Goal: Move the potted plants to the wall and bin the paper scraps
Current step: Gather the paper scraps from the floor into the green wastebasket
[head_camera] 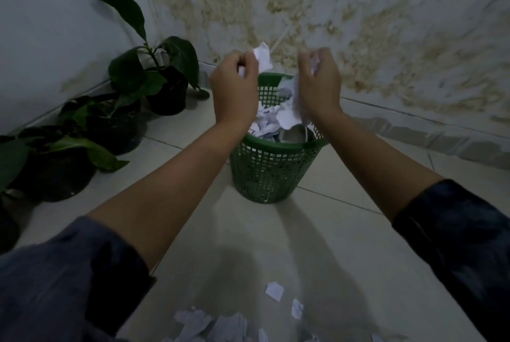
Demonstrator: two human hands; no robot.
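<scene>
A green mesh bin [271, 170] stands on the floor near the wall, holding crumpled white paper [271, 123]. Both my hands hover over its rim. My left hand [234, 87] is shut on a white paper scrap [262, 59] that sticks up above the fingers. My right hand [320, 85] grips white scraps too, and paper hangs below it into the bin. More paper scraps [274, 290] lie on the floor close to me, with a bigger pile [212, 325] at the bottom edge. Three potted plants stand in black pots along the left wall: [168, 90], [116, 123], [52, 170].
The stained wall [358, 24] runs behind the bin. Pale floor tiles [345, 170] spread to the right of the bin and between the bin and me. My dark sleeves fill the lower corners.
</scene>
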